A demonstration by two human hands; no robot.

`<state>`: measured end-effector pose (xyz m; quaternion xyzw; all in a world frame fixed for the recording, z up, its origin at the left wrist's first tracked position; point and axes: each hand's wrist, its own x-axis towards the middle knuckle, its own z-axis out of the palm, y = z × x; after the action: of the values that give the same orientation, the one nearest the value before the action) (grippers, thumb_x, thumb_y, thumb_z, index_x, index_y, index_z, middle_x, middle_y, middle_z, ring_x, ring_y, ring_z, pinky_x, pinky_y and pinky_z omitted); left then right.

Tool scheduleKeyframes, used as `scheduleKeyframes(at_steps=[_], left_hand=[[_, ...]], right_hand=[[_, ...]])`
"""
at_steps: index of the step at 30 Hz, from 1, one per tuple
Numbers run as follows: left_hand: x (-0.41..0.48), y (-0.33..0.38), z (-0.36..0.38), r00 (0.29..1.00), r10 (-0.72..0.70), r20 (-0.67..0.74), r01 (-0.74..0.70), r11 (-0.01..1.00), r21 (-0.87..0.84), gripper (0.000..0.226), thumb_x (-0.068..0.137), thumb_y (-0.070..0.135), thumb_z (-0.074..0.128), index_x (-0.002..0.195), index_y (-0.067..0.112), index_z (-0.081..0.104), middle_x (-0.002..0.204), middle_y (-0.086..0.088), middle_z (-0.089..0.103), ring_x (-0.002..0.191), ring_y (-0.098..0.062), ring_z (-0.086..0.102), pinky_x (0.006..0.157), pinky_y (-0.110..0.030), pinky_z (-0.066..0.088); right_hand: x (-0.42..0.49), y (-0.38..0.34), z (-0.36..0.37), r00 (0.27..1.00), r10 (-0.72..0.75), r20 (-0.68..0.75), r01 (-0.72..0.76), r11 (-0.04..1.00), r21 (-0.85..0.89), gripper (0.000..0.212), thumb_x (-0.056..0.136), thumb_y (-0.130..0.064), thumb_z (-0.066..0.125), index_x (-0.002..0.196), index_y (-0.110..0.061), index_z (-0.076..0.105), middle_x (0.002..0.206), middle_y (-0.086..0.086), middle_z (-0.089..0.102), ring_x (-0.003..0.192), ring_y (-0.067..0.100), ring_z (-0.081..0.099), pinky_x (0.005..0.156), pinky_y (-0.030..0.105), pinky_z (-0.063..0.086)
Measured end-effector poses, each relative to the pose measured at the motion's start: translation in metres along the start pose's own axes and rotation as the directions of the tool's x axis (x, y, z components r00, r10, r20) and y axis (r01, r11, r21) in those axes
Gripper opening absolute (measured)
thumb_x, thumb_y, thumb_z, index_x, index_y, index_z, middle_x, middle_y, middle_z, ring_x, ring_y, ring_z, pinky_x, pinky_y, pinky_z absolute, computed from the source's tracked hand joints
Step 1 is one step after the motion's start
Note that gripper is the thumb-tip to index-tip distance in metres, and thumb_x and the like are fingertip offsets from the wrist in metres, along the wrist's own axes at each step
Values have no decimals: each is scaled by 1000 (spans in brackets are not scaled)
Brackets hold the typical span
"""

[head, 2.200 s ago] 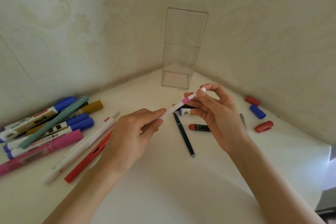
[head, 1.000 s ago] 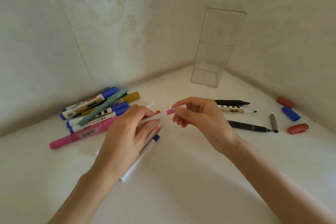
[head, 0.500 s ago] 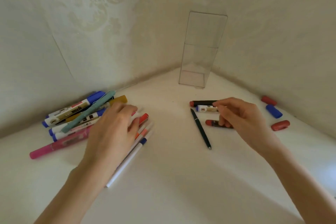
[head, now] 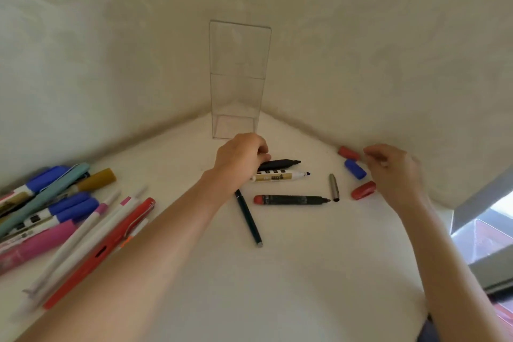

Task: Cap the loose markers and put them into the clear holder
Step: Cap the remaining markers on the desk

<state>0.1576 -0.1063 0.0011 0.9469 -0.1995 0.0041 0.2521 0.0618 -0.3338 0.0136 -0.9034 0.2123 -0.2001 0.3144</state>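
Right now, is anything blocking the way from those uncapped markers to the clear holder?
Nothing visible does. The clear holder stands in the corner just behind the black marker and white marker; only the left hand, over their ends, lies between.

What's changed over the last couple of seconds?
The pink-banded pen left both hands and now lies in the left pile. Left hand moved onto the black marker; right hand went to the loose caps. Clear holder stays empty.

Three uncapped markers (head: pixel 279 164) (head: pixel 277 176) (head: pixel 291 199), four loose caps (head: pixel 348 153) (head: pixel 355 169) (head: pixel 362 191) (head: pixel 334 187) (two red), one clear holder (head: pixel 238 78)
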Motion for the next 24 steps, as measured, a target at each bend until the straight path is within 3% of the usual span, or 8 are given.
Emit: scheduleKeyframes(at_steps=[2, 4, 7, 10, 13, 17, 21, 24], left_hand=[[4, -3, 0, 999, -18, 31, 19, 999, -26, 22, 89, 30, 57, 105, 19, 66, 106, -1, 68, 95, -20, 61, 72, -29, 43], [6, -4, -1, 998, -32, 53, 34, 999, -33, 23, 89, 33, 57, 104, 19, 68, 105, 0, 68, 96, -20, 61, 72, -29, 41], [4, -7, -2, 999, -10, 52, 12, 999, -37, 26, 91, 36, 53, 101, 17, 69, 101, -2, 68, 91, -21, 61, 69, -29, 40], [-3, -8, -1, 998, 33, 49, -30, 997, -69, 30, 89, 41, 53, 99, 18, 70, 89, 4, 60, 85, -17, 59, 65, -28, 39], [-5, -9, -6, 995, 27, 93, -20, 997, -73, 25, 85, 42, 59, 96, 23, 70, 85, 7, 59, 76, -17, 63, 62, -29, 46], [-8, -19, -12, 995, 3, 101, -3, 1000, 2, 19, 85, 39, 61, 93, 22, 66, 93, 5, 65, 80, -14, 61, 66, -29, 45], [-27, -35, -30, 998, 24, -54, -39, 956, -292, 8, 86, 27, 62, 89, 20, 59, 86, 8, 63, 85, -12, 61, 76, -27, 48], [-54, -37, -48, 982, 47, -183, -123, 896, -428, 7, 85, 24, 63, 90, 20, 59, 84, 14, 64, 79, 0, 60, 70, -9, 45]], right_hand=[[6, 1, 6, 997, -21, 74, 24, 999, -44, 20, 94, -12, 47, 107, -9, 63, 101, 8, 61, 69, 34, 65, 71, 40, 51], [13, -2, 11, 994, -36, 101, 46, 994, -100, 19, 95, -16, 46, 96, -8, 63, 89, 8, 61, 56, 35, 65, 61, 43, 53], [21, -5, 21, 995, -27, 101, 44, 984, -172, 24, 94, -25, 48, 80, -9, 59, 81, 7, 55, 31, 26, 56, 37, 33, 46], [29, -5, 35, 993, -43, 109, 67, 972, -227, 24, 93, -22, 50, 77, -6, 60, 90, 10, 51, 44, 31, 55, 28, 20, 36], [36, -4, 49, 995, -19, 99, 44, 963, -266, 25, 93, -20, 49, 88, -2, 66, 100, 17, 52, 78, 40, 59, 48, 33, 49], [35, -12, 56, 987, -112, 115, 139, 954, -267, 24, 92, -22, 54, 100, -4, 67, 108, 16, 59, 104, 34, 53, 82, 33, 43], [7, -42, 46, 921, -310, 235, 270, 944, 189, 17, 88, -13, 60, 101, -23, 66, 102, -15, 65, 96, -2, 55, 80, 14, 38], [-13, -65, 41, 865, -436, 248, 329, 867, 376, 23, 86, -13, 64, 100, -32, 64, 103, -22, 64, 102, -4, 56, 90, 19, 41]])
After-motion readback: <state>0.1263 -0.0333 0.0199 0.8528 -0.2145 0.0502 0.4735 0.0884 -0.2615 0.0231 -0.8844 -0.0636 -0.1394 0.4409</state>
